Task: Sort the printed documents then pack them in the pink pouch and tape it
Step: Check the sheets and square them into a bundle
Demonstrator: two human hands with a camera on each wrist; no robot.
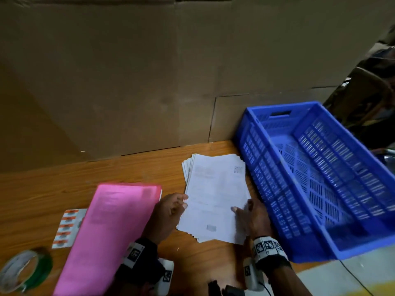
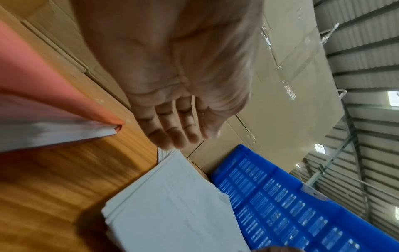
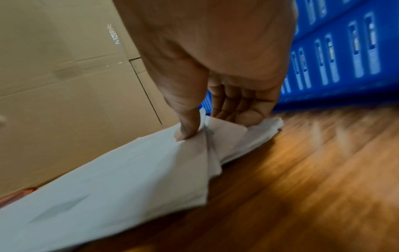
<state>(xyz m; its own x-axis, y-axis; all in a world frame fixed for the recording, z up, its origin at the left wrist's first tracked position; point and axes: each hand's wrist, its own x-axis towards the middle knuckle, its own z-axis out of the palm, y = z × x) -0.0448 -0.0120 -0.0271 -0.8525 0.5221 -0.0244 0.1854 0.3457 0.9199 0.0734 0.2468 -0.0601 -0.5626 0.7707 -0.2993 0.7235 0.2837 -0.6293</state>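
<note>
Both hands working a fanned stack of white printed paper sheets (image 1: pixel 213 195)

Right hand (image 1: pixel 252 216) is pinching its near right edge, thumb on top; left hand (image 1: pixel 171 210) is hovering with fingers relaxed beside the flat pink plastic pouch (image 1: pixel 113 229) near the wooden surface's (image 1: pixel 64 180) front edge.

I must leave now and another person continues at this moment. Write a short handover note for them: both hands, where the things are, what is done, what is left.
Left hand: open, fingers relaxed at the left edge of the white printed paper stack; grip not evident.
Right hand: pinches the stack's right edge, thumb on top, fingers curled under lifted sheets.
Stack lies slightly fanned on the wooden table, between the flat pink pouch and the blue plastic crate.
Green tape roll sits at the table's near-left corner.
Done: nothing packed.
Left: square the sheets, slide them into the pouch, tape it.
</note>
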